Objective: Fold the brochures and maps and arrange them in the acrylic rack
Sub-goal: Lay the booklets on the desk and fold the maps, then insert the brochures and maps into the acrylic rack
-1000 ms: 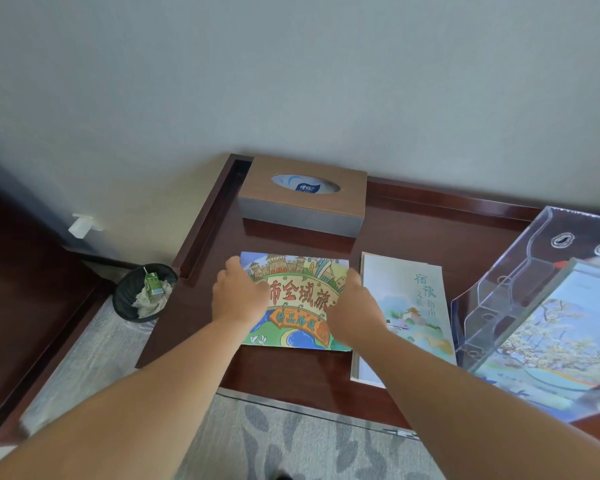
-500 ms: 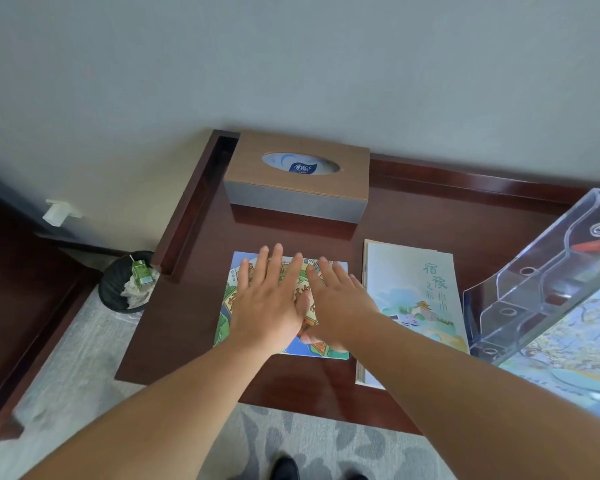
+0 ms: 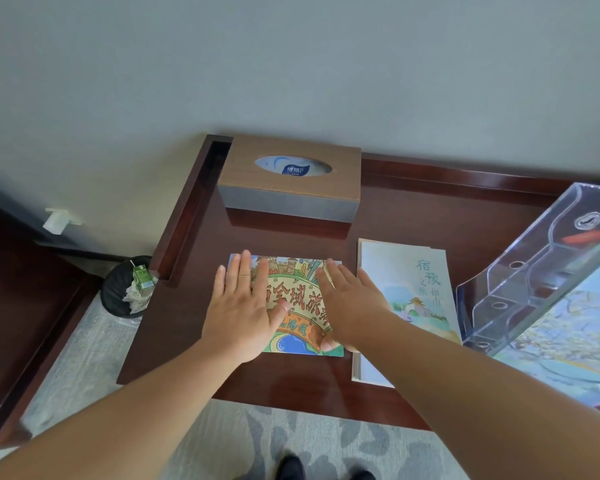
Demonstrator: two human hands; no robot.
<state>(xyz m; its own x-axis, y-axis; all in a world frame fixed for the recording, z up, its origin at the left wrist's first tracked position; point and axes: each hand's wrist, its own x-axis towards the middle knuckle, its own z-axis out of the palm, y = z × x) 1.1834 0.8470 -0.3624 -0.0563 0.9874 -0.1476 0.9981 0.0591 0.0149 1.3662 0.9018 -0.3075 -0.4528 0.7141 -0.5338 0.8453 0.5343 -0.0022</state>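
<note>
Here, centre frame: left grip (image 3: pixel 243 313) and right grip (image 3: pixel 354 306) spread flat, fingers straight, pressing on map (image 3: pixel 298 299), grasping nothing. Map flat on surface (image 3: pixel 291 379); booklet (image 3: pixel 420 292) just right; rack (image 3: pixel 534 271) at right edge.

The colourful map (image 3: pixel 300 294) on the desk (image 3: pixel 413 216) shows large red characters 全域旅, the rest covered; writing on its lower orange banner is partly hidden; the pale brochure (image 3: pixel 413 289) to its right reads 宿豫 in teal, then 文旅 and 指南; the far tissue box (image 3: pixel 291 192) bears a blue logo too small to read.
</note>
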